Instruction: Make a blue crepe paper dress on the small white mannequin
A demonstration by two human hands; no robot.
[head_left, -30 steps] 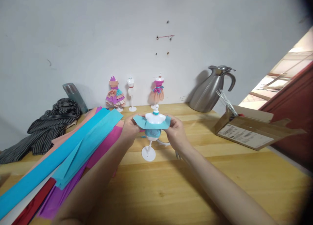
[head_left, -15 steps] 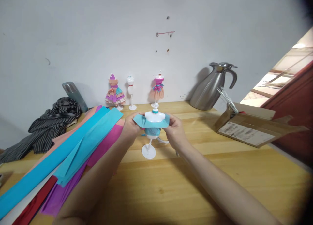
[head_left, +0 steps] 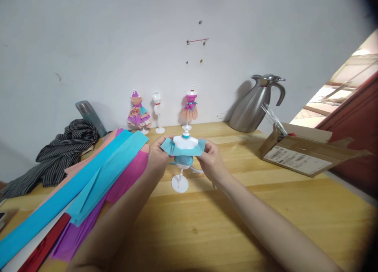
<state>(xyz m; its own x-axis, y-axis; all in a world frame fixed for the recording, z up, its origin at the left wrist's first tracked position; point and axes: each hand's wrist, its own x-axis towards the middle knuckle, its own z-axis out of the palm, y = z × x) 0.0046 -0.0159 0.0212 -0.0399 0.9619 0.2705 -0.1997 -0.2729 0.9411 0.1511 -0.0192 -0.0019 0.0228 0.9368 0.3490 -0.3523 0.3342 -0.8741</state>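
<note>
A small white mannequin (head_left: 185, 142) stands upright on a round base (head_left: 180, 183) in front of me, a teal band at its neck. Light-blue crepe paper (head_left: 183, 161) covers its lower torso. Across its chest stretches a light-blue crepe paper strip (head_left: 184, 150). My left hand (head_left: 158, 155) pinches the strip's left end; my right hand (head_left: 211, 159) pinches its right end. Part of a white curved thing (head_left: 197, 170) shows behind the mannequin, mostly hidden by my right hand.
Sheets of coloured crepe paper (head_left: 97, 181) lie at the left, by a striped cloth (head_left: 69, 149) and a flask (head_left: 90, 116). Along the wall stand a dressed mannequin (head_left: 138, 112), a bare one (head_left: 157, 108) and another dressed one (head_left: 190, 108). A steel jug (head_left: 251, 106) and cardboard box (head_left: 301, 151) are at right.
Both hands keep their pinch on the strip, which sits slightly lower against the mannequin's chest. The view has shifted a little; little else differs.
</note>
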